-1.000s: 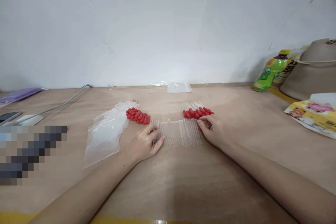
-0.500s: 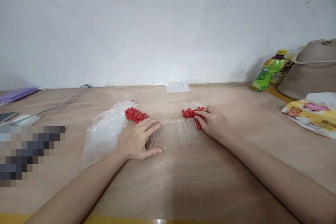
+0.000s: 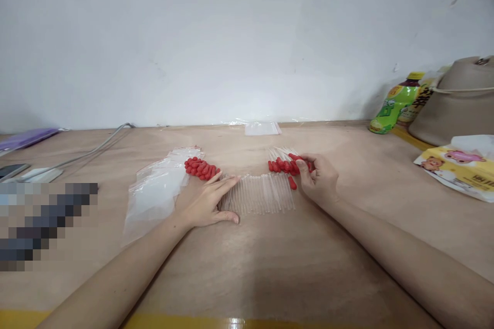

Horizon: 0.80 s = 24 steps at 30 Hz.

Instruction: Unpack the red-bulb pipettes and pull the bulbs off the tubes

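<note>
A row of clear thin tubes [image 3: 262, 195] lies side by side on the table. My left hand [image 3: 210, 198] rests over the row's left end, fingers spread, thumb stretched out. Just beyond its fingertips is a heap of red rubber bulbs [image 3: 198, 168]. My right hand [image 3: 318, 177] is closed at the right end of a second red group, thumb and fingers pinching a red-bulbed dropper [image 3: 295, 157]; the fingers partly hide it. Next to it lie several droppers [image 3: 280, 166], their clear tubes pointing away. One single red bulb [image 3: 292, 183] is by the row's right end.
Clear zip bags [image 3: 158, 185] lie fanned out at left, and another bag [image 3: 262, 128] is by the wall. A grey cable [image 3: 92, 150] crosses the left side. At right are a green bottle [image 3: 395, 105], a beige bag [image 3: 455, 108] and a yellow packet [image 3: 455, 164].
My right hand has shifted slightly right and turned, its fingers more curled around a red-bulbed dropper. The single bulb is now uncovered. My left hand has barely moved.
</note>
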Each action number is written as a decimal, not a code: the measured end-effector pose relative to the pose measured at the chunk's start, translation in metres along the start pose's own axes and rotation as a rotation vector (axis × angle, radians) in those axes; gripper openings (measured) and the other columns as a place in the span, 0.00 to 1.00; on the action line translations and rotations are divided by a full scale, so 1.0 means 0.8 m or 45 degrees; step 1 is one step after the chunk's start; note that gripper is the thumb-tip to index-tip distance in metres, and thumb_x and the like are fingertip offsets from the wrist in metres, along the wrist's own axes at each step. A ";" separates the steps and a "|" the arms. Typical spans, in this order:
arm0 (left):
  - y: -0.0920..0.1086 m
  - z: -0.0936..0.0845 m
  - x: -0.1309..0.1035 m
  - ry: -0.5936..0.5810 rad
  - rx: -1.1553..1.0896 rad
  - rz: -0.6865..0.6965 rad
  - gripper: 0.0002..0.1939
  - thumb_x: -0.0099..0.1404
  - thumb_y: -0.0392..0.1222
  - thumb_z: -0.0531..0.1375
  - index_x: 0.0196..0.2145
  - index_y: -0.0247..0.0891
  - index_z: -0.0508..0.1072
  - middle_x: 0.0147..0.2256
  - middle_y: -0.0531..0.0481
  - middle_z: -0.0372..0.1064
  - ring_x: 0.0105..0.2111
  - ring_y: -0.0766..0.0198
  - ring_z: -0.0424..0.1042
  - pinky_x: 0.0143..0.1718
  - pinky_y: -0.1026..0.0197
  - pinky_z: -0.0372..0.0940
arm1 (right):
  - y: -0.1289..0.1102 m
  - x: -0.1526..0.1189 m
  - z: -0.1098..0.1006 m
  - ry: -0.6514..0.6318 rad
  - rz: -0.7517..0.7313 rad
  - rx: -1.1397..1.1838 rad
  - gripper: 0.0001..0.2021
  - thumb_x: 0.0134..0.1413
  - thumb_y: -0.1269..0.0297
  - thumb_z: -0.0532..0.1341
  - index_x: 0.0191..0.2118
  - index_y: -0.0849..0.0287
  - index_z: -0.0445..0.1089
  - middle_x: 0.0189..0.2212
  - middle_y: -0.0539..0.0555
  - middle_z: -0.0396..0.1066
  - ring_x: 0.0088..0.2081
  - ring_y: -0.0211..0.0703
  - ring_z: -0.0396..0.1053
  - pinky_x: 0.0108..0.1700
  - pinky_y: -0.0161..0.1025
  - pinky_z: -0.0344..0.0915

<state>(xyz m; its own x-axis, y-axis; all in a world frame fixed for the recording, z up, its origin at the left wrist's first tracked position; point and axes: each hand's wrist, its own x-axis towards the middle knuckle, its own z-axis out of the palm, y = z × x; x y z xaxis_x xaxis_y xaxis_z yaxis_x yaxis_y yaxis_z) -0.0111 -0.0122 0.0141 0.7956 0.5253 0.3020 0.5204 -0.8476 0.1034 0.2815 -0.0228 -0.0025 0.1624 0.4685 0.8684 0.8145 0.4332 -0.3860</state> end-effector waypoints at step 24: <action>0.059 0.003 0.019 0.634 0.485 0.263 0.16 0.61 0.38 0.58 0.48 0.37 0.64 0.48 0.43 0.67 0.53 0.54 0.61 0.53 0.48 0.58 | -0.026 -0.028 -0.036 -0.577 -0.500 0.246 0.08 0.54 0.72 0.54 0.38 0.55 0.66 0.34 0.51 0.73 0.36 0.40 0.65 0.41 0.42 0.57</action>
<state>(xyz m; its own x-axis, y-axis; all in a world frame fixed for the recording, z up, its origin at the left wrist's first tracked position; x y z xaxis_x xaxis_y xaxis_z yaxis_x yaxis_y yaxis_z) 0.0260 -0.0442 0.0215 0.6997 0.1800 0.6914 0.5187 -0.7935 -0.3183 0.2767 -0.0641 -0.0047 -0.4151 0.5076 0.7550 0.6429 0.7508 -0.1513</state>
